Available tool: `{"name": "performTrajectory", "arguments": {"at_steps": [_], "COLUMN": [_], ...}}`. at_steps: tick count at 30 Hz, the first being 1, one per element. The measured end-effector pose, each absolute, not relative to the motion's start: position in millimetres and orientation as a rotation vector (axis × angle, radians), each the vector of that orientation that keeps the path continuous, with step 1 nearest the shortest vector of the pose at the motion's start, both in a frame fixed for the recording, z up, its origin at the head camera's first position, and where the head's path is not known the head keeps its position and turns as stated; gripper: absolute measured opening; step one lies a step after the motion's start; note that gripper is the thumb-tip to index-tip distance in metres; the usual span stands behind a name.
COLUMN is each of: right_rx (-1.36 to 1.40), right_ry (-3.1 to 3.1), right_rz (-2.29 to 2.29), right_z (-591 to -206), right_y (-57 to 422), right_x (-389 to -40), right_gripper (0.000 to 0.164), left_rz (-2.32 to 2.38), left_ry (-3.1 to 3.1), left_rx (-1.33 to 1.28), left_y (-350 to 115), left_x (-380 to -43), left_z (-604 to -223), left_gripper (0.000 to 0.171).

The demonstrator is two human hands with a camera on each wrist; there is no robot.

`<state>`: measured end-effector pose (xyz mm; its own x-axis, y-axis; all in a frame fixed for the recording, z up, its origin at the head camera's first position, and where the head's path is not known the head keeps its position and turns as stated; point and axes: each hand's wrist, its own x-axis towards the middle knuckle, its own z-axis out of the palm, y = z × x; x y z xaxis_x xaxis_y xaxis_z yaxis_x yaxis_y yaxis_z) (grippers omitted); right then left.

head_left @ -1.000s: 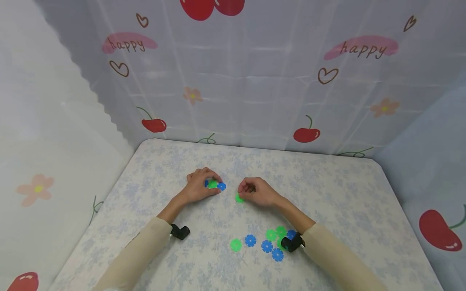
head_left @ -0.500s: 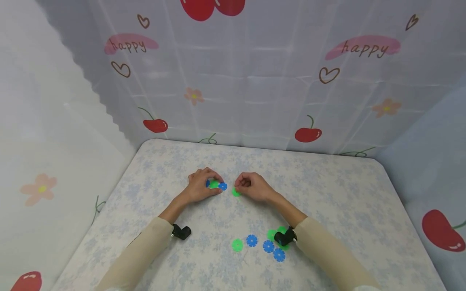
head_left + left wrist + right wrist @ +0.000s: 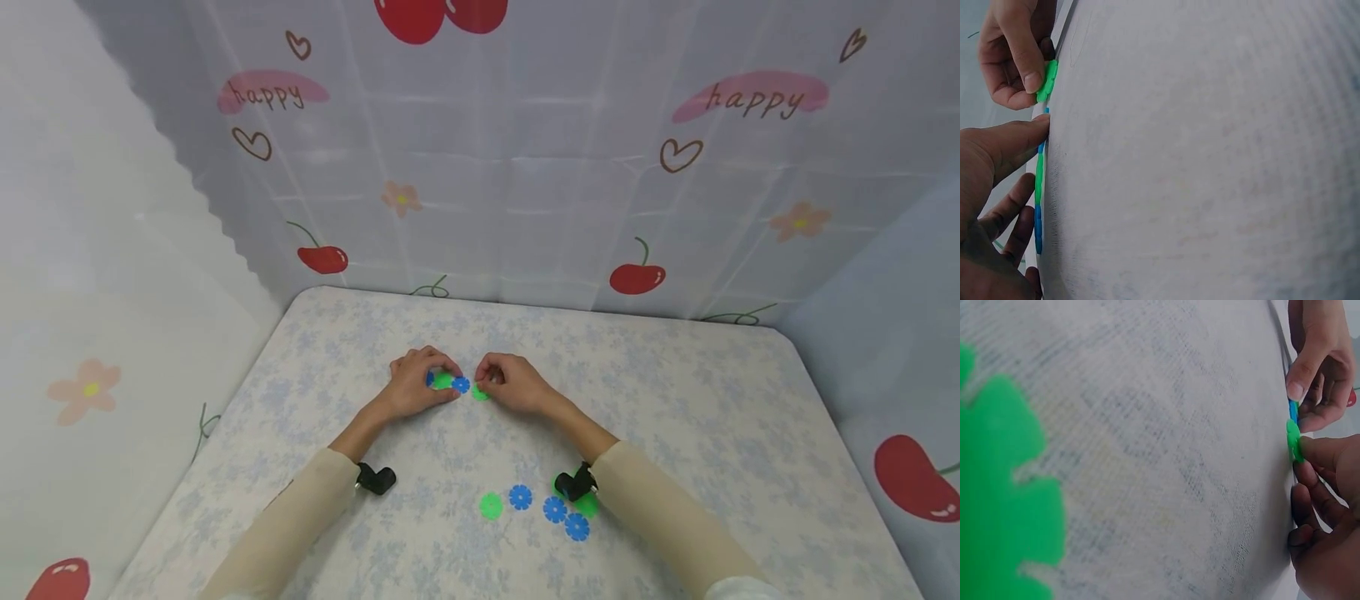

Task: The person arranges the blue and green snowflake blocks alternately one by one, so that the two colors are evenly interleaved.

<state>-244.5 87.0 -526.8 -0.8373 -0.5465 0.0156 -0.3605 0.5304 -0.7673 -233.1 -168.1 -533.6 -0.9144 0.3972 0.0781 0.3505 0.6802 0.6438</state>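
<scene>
Left hand mid-surface, fingers curled round flat chain of blue and green snowflake discs, pinning it down. Right hand just beside, pinching single green disc at chain's blue end. Step looks like joining: green disc nearly touching, next move needs slot lined up with slot, then push. Toward near edge, spare discs loose, some hidden behind right wrist camera. Wrist views edge-on; actual slot contact hard to make out
</scene>
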Motion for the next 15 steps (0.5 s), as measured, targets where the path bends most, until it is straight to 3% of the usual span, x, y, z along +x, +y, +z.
{"name": "performTrajectory", "arguments": {"at_steps": [6,15], "right_rx": [-0.784,-0.85], "right_ry": [2.599,2.616], "right_rz": [-1.147,-1.06], "right_z": [-527.9,-524.4], "right_y": [85.8,88.4], "right_x": [-242.7,-237.5], "right_gripper": [0.008,0.029], "left_rz": [1.053,1.066], "left_ry": [2.794,2.801], "left_rx": [0.619,0.626], "left_y": [-167.1,-169.9], "left_x": [-231.3,-234.7], "left_z": [-533.8,-536.5], "left_gripper": [0.023,0.022]}}
